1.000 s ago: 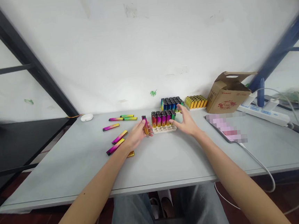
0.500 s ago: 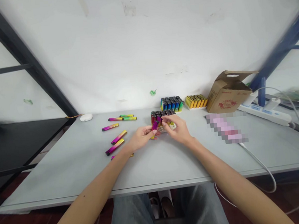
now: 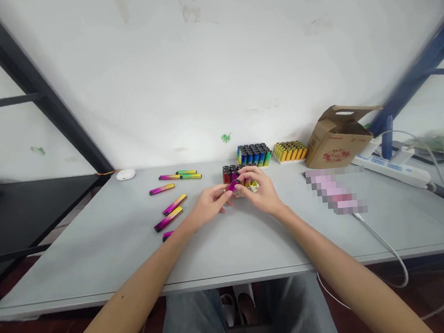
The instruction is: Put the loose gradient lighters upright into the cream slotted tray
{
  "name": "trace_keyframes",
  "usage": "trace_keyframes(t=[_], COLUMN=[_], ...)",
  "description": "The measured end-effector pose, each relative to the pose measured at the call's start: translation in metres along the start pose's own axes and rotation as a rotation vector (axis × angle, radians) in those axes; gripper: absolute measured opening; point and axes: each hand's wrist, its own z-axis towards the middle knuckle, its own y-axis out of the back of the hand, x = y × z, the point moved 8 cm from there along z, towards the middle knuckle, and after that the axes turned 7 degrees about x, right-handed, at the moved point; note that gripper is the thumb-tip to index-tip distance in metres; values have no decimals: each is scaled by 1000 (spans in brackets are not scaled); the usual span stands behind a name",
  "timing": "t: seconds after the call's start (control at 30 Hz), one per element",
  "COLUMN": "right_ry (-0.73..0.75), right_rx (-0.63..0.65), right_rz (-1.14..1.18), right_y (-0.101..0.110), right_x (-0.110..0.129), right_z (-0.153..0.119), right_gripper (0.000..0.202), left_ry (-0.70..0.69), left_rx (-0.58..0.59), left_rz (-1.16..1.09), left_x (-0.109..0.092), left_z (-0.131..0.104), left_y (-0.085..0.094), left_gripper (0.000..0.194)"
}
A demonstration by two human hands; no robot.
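Observation:
Between my two hands is a shiny purple lighter [image 3: 233,185], tilted, in front of a tray of upright lighters [image 3: 227,174] with dark tops. My left hand [image 3: 210,205] grips its lower part with thumb and fingers. The fingertips of my right hand [image 3: 262,190] close on its upper end, partly covering the tray. To the left, several purple-and-yellow lighters [image 3: 168,219] lie loose on the grey table [image 3: 237,248], with green-yellow ones [image 3: 190,176] further back.
Behind the tray stand a block of blue-green lighters [image 3: 254,156] and a tray of yellow ones [image 3: 290,151]. An open cardboard box [image 3: 337,146], a power strip [image 3: 393,169] and a blurred pink object with a cable [image 3: 333,193] are on the right. A white case [image 3: 125,174] sits back left.
My right hand has come down and left onto the purple lighter, which my left hand held alone before. The lighter has tilted further to the right.

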Motion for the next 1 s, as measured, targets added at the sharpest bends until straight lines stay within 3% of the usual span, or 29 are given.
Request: trace_keyframes(t=[0.17,0.27,0.5,0.77,1.0], right_ry=[5,13,70,77,68], right_rx=[-61,-38,27,-9,4], right_rz=[15,-45,-179,-244,-216], right_y=[8,8,1,1,0], right_x=[-4,-6,-7,-9,-11], right_z=[1,2,1,-1,-2], right_gripper=[17,16,12,13,15], left_ry=[34,57,60,-11,48], left_rx=[-211,-276,-336,-418,-436], left_rz=[42,105,298,766,887], left_x=[2,3,4,-18,-15], left_z=[-1,-3,-5,-12,-12], left_y=[21,30,39,40,43], left_gripper=[35,30,25,20,18])
